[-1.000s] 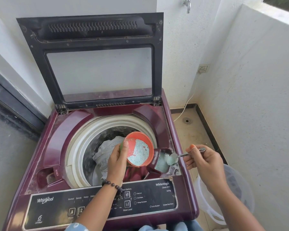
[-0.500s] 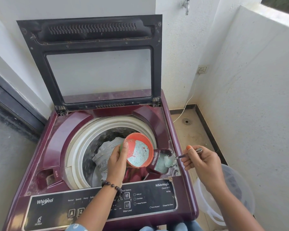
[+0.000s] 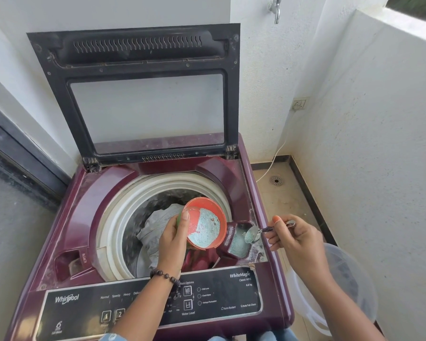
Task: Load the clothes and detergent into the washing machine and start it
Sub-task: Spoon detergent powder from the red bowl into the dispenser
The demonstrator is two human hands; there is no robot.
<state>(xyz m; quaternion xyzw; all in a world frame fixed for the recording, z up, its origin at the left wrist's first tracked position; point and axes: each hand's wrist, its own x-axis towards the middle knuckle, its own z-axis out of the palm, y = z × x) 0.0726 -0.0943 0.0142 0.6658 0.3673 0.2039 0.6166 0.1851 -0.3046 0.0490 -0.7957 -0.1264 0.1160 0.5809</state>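
A big dark red top-loading washing machine (image 3: 67, 217) stands against the white wall. Its black lid with a clear window (image 3: 143, 94) is tipped up at the back edge. The round white-rimmed drum (image 3: 118, 217) is open in the middle of the machine's top. Grey and white crumpled clothes (image 3: 158, 225) lie inside the drum, with some pink cloth (image 3: 197, 260) near the front of it.

The black control panel (image 3: 221, 291) runs along the front edge of the machine. A clear plastic bucket (image 3: 349, 286) sits on the floor beside the machine's right side.

The left hand (image 3: 172, 239) grips a round orange plastic cup (image 3: 204, 223), thumb on the rim. The cup is tilted over the right side of the drum. Pale blue washing powder (image 3: 204, 230) sits in the low part of the cup.

The right hand (image 3: 295, 239) pinches the handle of a small metal spoon (image 3: 252, 235) between thumb and fingers. The spoon's bowl is over the small dark red detergent tray (image 3: 236, 242) near the front right corner of the machine's top. More pale blue powder lies in that tray. The cup's edge is just beside the tray.

A bead bracelet (image 3: 165, 276) is on the left wrist.
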